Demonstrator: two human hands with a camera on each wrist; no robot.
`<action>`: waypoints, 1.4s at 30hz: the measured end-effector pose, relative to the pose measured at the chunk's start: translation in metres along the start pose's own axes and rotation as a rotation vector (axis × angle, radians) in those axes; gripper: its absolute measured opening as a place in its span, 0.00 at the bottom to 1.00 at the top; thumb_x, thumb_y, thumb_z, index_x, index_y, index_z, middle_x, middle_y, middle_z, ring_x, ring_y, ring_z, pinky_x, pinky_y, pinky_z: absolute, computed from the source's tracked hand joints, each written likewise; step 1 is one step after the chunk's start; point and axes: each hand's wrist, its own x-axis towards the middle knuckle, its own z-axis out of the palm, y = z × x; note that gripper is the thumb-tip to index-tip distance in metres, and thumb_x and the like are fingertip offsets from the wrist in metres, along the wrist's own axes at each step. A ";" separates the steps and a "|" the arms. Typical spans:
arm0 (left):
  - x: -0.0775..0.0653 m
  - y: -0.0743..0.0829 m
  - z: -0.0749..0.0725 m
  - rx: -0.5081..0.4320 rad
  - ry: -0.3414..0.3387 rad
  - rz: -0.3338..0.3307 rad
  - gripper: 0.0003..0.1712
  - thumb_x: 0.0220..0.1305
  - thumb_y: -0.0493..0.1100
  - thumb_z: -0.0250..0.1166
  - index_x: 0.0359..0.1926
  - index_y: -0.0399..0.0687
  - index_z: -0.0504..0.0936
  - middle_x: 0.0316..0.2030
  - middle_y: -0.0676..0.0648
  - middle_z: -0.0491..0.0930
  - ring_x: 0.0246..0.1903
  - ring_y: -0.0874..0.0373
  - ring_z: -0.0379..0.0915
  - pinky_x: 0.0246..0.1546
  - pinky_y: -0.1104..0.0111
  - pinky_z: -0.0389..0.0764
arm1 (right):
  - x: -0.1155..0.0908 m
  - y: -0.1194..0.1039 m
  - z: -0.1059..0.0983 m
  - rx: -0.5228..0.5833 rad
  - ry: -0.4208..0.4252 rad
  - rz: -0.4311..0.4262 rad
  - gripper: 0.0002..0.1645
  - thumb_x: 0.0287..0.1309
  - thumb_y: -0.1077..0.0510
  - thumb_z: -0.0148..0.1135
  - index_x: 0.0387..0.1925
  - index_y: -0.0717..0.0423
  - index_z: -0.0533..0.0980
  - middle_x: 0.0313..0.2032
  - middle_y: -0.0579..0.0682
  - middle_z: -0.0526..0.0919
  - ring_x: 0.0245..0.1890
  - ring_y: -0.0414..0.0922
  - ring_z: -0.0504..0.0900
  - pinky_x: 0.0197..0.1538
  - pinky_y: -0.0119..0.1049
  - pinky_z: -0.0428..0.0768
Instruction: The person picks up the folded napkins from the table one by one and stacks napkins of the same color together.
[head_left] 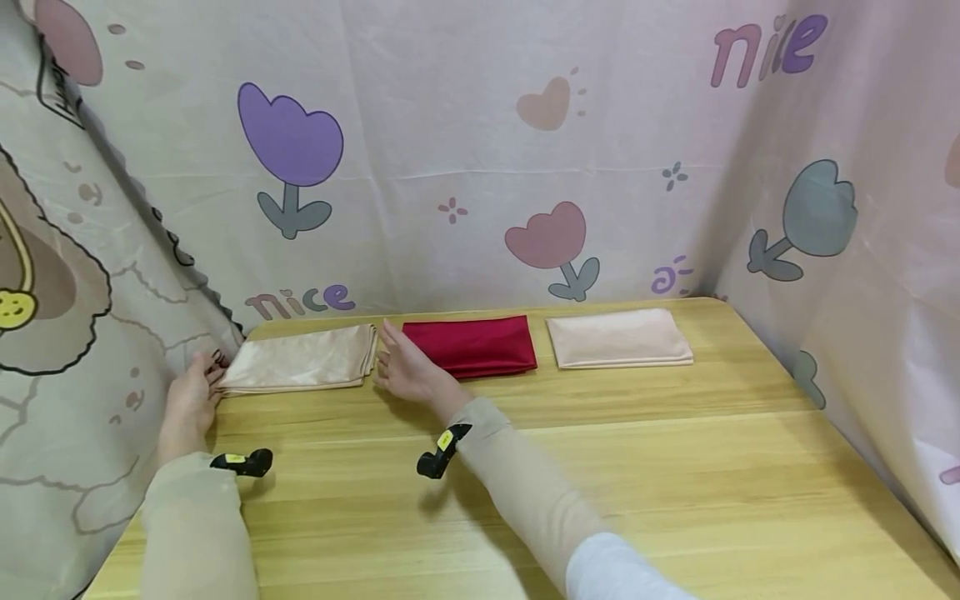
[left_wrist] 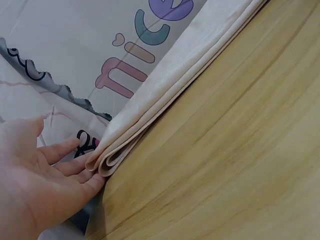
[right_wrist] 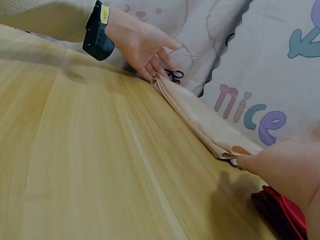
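Note:
A cream folded cloth (head_left: 300, 358) lies flat at the back left of the table. At its left end is my left hand (head_left: 192, 398), its fairly straight fingers touching the folded edge, as the left wrist view shows on the cloth layers (left_wrist: 145, 112). My right hand (head_left: 411, 367) stands at the other end, in the gap beside a dark red folded cloth (head_left: 480, 343). In the right wrist view its thumb side (right_wrist: 285, 162) is right at the cream cloth's open folds (right_wrist: 207, 120). Part of the red cloth is hidden behind my right hand.
A pale pink folded cloth (head_left: 618, 338) lies further right in the same row along the back edge. The wooden table (head_left: 600, 450) meets a printed fabric curtain (head_left: 435, 125) at the back and sides. Each wrist carries a small black camera (head_left: 442, 450).

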 end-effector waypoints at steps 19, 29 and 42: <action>0.002 0.003 0.000 -0.006 0.063 -0.097 0.44 0.69 0.68 0.27 0.77 0.50 0.33 0.77 0.48 0.35 0.70 0.56 0.52 0.76 0.66 0.48 | 0.010 0.013 0.000 0.134 0.084 0.025 0.58 0.62 0.25 0.45 0.77 0.47 0.31 0.77 0.64 0.34 0.78 0.58 0.36 0.76 0.60 0.39; 0.000 0.001 0.000 0.043 -0.089 -0.041 0.47 0.66 0.73 0.30 0.77 0.53 0.38 0.77 0.50 0.39 0.46 0.70 0.63 0.74 0.65 0.54 | 0.012 0.017 0.003 0.166 0.100 0.011 0.58 0.61 0.26 0.48 0.78 0.45 0.34 0.77 0.62 0.39 0.78 0.58 0.36 0.75 0.61 0.39; 0.000 -0.004 0.009 0.170 0.018 -0.036 0.50 0.66 0.73 0.23 0.76 0.44 0.45 0.77 0.39 0.32 0.63 0.55 0.58 0.74 0.63 0.56 | 0.020 0.021 0.007 0.180 0.116 -0.021 0.51 0.63 0.29 0.49 0.78 0.39 0.41 0.78 0.58 0.30 0.77 0.60 0.35 0.74 0.65 0.42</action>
